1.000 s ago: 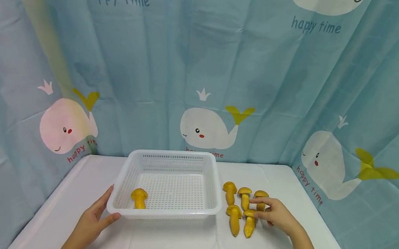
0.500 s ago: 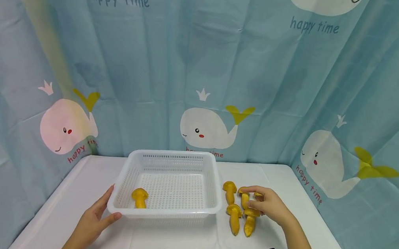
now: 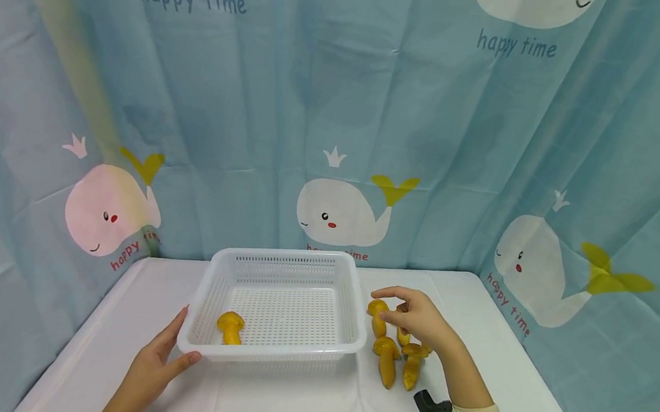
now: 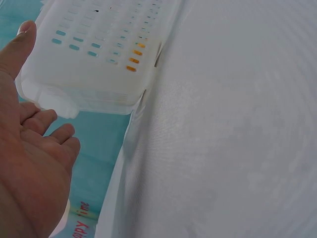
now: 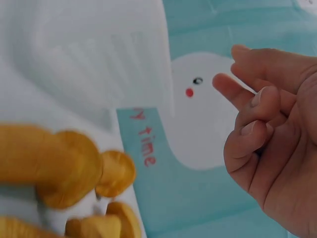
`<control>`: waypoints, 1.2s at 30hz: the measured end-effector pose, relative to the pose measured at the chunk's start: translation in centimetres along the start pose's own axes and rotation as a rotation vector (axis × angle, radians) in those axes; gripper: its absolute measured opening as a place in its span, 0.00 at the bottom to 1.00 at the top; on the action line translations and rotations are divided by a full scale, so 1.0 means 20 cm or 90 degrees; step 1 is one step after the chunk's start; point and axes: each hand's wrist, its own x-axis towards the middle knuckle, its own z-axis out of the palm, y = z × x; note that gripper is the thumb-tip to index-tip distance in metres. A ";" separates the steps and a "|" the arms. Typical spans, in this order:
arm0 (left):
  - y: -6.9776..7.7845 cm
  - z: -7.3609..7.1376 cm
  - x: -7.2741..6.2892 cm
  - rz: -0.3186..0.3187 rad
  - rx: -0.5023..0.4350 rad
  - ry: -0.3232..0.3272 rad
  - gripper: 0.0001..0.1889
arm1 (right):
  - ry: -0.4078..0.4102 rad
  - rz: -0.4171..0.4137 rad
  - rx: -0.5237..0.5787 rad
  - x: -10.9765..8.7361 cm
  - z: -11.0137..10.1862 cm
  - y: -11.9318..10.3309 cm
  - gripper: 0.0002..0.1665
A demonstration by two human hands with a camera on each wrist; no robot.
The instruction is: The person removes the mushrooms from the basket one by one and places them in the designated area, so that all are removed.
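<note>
Left grip (image 3: 147, 367) slack at the front-left corner of the basket (image 3: 276, 355); a stray push there could skid it. Thin white plastic, perforated, rounded corners. Inside, front left: one mushroom (image 3: 230, 328). Right grip (image 3: 415, 315) unclosed and holding nothing, thumb and forefinger apart at the rear-left mushroom (image 3: 378, 324) of a cluster (image 3: 386, 361) on the creased white desk (image 3: 289, 405). Crowding may cause knocked neighbours; smooth domed caps, tapered stems could slip or roll.

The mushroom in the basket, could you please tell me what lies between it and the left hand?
In the head view, the near left corner of the basket lies between the left hand and the mushroom.
</note>
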 end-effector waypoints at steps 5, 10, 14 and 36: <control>-0.01 0.00 0.00 0.000 -0.004 -0.007 0.49 | -0.004 -0.012 -0.016 0.06 0.05 -0.07 0.24; -0.01 0.00 0.00 0.013 -0.009 -0.010 0.49 | -0.008 -0.015 -0.012 0.10 0.11 -0.13 0.22; -0.02 0.00 0.00 0.014 -0.006 -0.011 0.48 | -0.008 -0.019 -0.015 0.12 0.16 -0.18 0.20; -0.01 -0.01 0.01 0.004 -0.023 -0.008 0.51 | -0.049 -0.090 -0.009 0.25 0.43 -0.33 0.19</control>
